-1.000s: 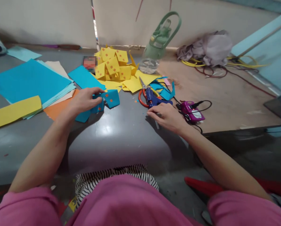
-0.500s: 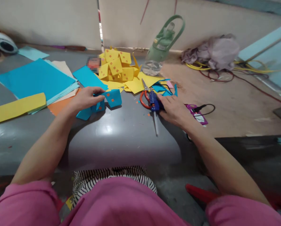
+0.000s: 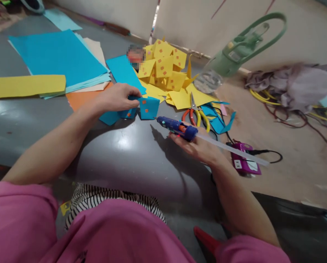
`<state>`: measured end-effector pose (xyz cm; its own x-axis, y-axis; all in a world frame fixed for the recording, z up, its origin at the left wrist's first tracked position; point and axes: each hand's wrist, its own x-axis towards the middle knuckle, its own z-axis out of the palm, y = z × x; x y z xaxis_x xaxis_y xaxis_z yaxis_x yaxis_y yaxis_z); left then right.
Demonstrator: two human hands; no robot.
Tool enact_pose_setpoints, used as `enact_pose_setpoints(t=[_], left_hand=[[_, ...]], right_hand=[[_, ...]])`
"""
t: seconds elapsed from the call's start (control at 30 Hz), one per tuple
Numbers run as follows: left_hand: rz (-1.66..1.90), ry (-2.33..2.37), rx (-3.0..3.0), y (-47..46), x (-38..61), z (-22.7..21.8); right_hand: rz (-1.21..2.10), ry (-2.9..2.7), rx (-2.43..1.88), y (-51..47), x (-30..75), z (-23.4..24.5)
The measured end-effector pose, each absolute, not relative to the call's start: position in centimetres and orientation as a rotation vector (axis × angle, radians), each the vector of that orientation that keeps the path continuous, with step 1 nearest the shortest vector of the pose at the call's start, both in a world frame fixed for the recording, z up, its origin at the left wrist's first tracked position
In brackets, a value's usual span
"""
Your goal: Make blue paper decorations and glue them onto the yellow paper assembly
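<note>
My left hand (image 3: 123, 97) pinches a folded blue paper piece (image 3: 149, 108) with small orange squares on it, resting on the grey table (image 3: 119, 146). My right hand (image 3: 198, 146) is wrapped round a dark blue glue gun (image 3: 176, 128), whose nozzle points left, close to the blue paper's lower right corner. I cannot tell whether the tip touches it. A long clear glue stick (image 3: 232, 149) juts out of the gun's back, over my right wrist. Behind the gun lie scissors (image 3: 192, 115) with red handles and another pair of yellow handles (image 3: 202, 119).
Folded yellow paper pieces (image 3: 163, 65) with orange squares are heaped at the back. Blue sheets (image 3: 59, 54) and a yellow strip (image 3: 26, 86) lie left. A green-topped bottle (image 3: 229, 54), a purple power socket (image 3: 245, 160) with cords and a greyish cloth (image 3: 297, 87) are on the right.
My right hand has lifted the glue gun and turned it, so its nozzle now points left at the blue paper. My left hand still holds the paper. The view has shifted and tilted.
</note>
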<state>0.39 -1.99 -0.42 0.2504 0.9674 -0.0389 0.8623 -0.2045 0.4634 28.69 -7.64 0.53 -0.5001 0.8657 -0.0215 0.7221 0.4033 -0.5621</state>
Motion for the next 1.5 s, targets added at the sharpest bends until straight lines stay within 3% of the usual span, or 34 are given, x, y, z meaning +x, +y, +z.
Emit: enact_pose_setpoints(t=[1.5], left_hand=[[0.402, 1.554, 2.017, -1.4, 0.2, -1.1]], right_hand=[[0.559, -2.525, -1.431, -6.5, 26.9, -0.1]])
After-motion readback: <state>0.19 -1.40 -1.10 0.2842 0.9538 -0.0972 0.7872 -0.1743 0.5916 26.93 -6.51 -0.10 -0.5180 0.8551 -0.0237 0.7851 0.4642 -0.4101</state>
